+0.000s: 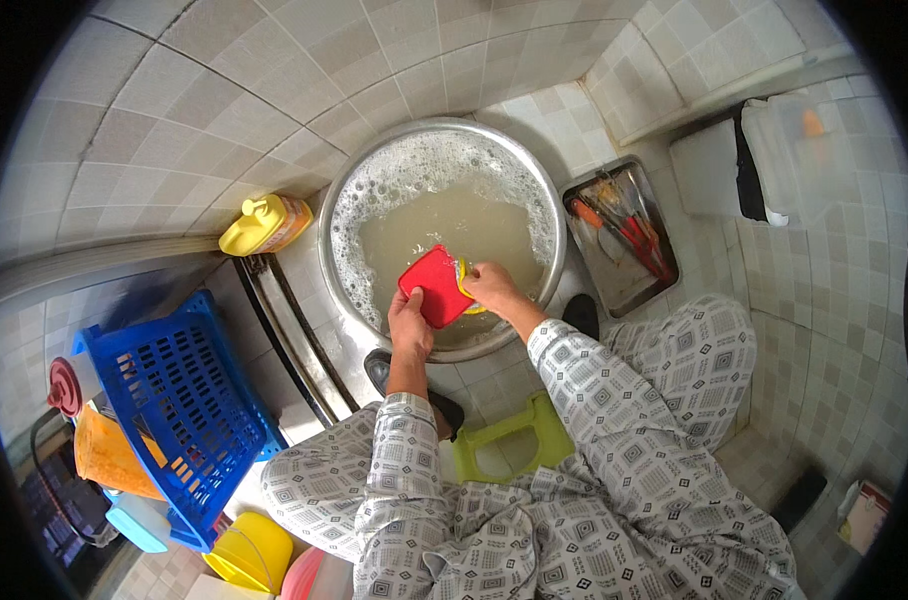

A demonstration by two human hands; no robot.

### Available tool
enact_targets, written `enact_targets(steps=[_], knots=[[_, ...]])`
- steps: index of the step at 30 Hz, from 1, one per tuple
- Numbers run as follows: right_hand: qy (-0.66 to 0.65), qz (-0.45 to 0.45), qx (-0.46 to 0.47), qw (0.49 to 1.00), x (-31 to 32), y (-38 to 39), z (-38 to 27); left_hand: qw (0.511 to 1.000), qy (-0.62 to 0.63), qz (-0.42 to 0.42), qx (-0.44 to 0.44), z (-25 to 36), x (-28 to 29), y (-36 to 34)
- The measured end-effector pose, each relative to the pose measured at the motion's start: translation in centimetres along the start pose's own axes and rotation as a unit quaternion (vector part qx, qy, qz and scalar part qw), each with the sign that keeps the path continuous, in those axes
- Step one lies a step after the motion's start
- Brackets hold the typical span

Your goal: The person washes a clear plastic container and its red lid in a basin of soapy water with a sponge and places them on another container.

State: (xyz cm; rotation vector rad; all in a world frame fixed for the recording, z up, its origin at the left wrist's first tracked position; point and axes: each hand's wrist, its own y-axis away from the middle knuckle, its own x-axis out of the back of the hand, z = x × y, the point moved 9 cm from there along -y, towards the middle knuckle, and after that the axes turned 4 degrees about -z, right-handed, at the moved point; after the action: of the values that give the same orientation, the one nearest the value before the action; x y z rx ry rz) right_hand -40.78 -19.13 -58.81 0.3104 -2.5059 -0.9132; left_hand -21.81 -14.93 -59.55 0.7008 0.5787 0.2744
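Observation:
A flat red plastic lid point(438, 284), square with rounded corners, is tilted above the near part of a wide metal basin point(326, 250). My left hand point(410, 322) grips its lower left edge, thumb on top. At the lid's right side my right hand point(494, 286) is closed on a thin, curved yellow piece point(464, 275), mostly hidden by the fingers; its exact kind is unclear. Cloudy water point(454, 215) fills the basin below both hands, with white foam point(374, 175) along the far and left sides.
Right of the basin lies a metal tray point(614, 290) of tools with red and orange handles. A yellow bottle point(269, 225) stands to its left. Further left are a blue plastic basket point(189, 390) and a yellow bucket point(249, 552). A green stool point(514, 440) is under me.

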Motion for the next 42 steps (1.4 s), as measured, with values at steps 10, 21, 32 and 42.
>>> enact_targets(steps=[10, 21, 32, 42], knots=[[-0.032, -0.007, 0.011, 0.999, 1.2, -1.6, -1.1, 0.994, -0.101, -0.027, 0.019, 0.9, -1.5, 0.1], [0.038, -0.097, 0.077, 0.992, 1.5, -0.8, -3.0, 0.998, 0.004, -0.027, 0.059, 1.1, -1.0, 0.4], [-0.22, -0.087, 0.016, 0.972, -2.0, 0.7, -1.9, 0.993, -0.016, 0.067, -0.1, 4.4, -0.7, 0.0], [0.08, 0.033, 0.175, 0.981, 2.7, 0.2, -4.8, 0.958, -0.263, -0.078, 0.078, 2.6, -0.2, -0.8]])
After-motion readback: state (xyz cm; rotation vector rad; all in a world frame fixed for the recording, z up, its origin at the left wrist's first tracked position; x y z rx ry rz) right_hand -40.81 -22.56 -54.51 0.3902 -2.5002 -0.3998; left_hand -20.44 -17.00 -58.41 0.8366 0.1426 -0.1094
